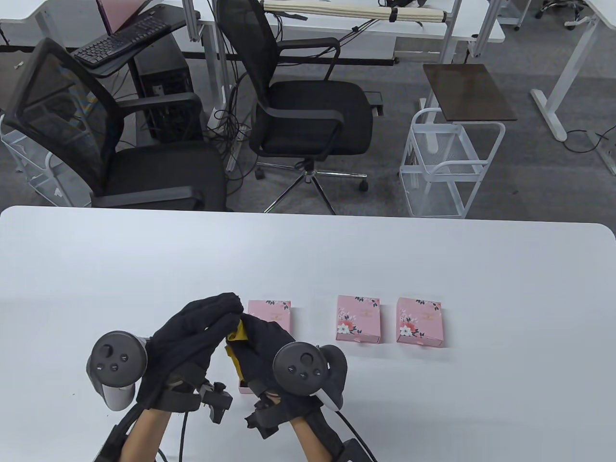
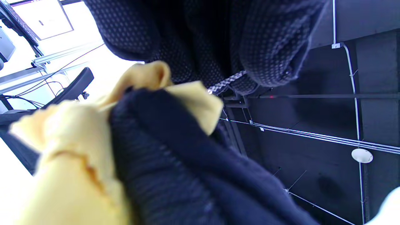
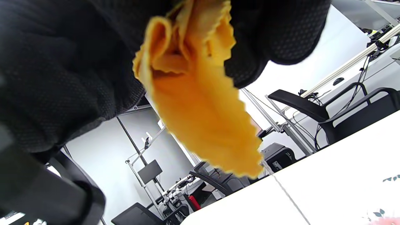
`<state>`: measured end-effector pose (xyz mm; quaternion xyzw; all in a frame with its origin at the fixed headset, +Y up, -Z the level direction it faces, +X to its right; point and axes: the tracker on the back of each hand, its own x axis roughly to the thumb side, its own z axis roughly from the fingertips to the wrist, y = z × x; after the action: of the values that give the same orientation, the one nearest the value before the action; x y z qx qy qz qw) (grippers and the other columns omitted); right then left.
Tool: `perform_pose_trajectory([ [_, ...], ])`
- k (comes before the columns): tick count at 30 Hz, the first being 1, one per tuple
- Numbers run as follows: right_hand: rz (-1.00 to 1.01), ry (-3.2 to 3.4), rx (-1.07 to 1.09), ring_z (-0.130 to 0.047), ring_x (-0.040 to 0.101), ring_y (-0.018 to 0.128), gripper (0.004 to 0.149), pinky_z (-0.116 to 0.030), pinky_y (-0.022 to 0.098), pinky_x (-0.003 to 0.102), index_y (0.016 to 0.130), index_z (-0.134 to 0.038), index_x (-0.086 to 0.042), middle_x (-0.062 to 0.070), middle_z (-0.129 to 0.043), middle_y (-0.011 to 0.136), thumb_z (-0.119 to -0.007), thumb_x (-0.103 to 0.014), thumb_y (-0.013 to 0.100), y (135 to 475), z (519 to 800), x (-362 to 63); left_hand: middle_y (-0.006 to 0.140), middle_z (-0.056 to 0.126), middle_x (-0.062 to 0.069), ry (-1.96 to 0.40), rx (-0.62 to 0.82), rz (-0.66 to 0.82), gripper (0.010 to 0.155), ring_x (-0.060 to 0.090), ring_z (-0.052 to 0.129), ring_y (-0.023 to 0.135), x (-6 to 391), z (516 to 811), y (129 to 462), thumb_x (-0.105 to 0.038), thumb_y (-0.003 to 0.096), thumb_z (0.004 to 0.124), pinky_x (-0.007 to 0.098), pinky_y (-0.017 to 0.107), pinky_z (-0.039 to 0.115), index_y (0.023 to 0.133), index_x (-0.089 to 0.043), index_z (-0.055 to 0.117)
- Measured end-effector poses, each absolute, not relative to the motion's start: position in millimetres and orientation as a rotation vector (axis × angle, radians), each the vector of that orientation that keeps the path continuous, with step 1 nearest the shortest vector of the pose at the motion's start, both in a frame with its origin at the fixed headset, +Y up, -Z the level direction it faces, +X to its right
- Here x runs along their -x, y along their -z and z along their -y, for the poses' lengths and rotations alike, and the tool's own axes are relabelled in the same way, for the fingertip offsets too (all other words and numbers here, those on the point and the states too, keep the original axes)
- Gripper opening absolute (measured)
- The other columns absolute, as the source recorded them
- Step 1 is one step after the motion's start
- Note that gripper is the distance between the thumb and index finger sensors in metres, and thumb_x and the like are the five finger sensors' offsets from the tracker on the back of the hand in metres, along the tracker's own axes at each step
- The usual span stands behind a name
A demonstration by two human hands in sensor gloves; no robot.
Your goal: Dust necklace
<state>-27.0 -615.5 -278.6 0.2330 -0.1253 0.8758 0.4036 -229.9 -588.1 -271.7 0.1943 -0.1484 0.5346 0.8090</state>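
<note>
While our right hand (image 1: pixel 262 344) bunches the yellow cloth (image 1: pixel 236 337), our left hand (image 1: pixel 195 332) pinches the necklace (image 2: pixel 226 82) chain. Chain sits right against the cloth.

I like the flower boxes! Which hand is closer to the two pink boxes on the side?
The right hand. It holds a yellow cloth just left of those boxes; the left hand is farther left, beyond it.

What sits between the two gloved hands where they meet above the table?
A yellow cloth, bunched between left hand and right hand; the left wrist view also shows a silver chain there.
</note>
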Motion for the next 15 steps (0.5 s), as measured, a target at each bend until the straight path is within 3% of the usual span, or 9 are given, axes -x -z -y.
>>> perform_pose_trajectory([
  [5, 0.318, -2.219, -0.576, -0.093, 0.036, 0.058, 0.041, -0.076, 0.055, 0.055, 0.095, -0.075, -0.005, 0.016, -0.092, 0.075, -0.076, -0.033, 0.064, 278, 618, 29, 0.089, 0.100, -0.002, -1.162, -0.411, 0.315, 0.035, 0.023, 0.093, 0.081, 232, 589, 272, -0.045, 0.0509, 0.092, 0.044, 0.058, 0.082, 0.083, -0.032, 0.095],
  [11, 0.296, -2.243, -0.608, -0.092, 0.040, 0.065, 0.041, -0.074, 0.057, 0.057, 0.098, -0.073, -0.007, 0.019, -0.090, 0.083, -0.078, -0.029, 0.063, 279, 619, 31, 0.089, 0.100, 0.000, -1.179, -0.428, 0.314, 0.035, 0.023, 0.093, 0.081, 237, 585, 271, -0.045, 0.0511, 0.092, 0.044, 0.058, 0.082, 0.083, -0.032, 0.095],
  [15, 0.283, -2.233, -0.595, -0.094, 0.036, 0.057, 0.042, -0.077, 0.054, 0.054, 0.094, -0.075, -0.006, 0.015, -0.093, 0.074, -0.073, -0.035, 0.064, 280, 623, 32, 0.088, 0.101, -0.001, -1.190, -0.436, 0.313, 0.035, 0.022, 0.094, 0.078, 241, 583, 270, -0.046, 0.0512, 0.092, 0.043, 0.057, 0.082, 0.083, -0.032, 0.095],
])
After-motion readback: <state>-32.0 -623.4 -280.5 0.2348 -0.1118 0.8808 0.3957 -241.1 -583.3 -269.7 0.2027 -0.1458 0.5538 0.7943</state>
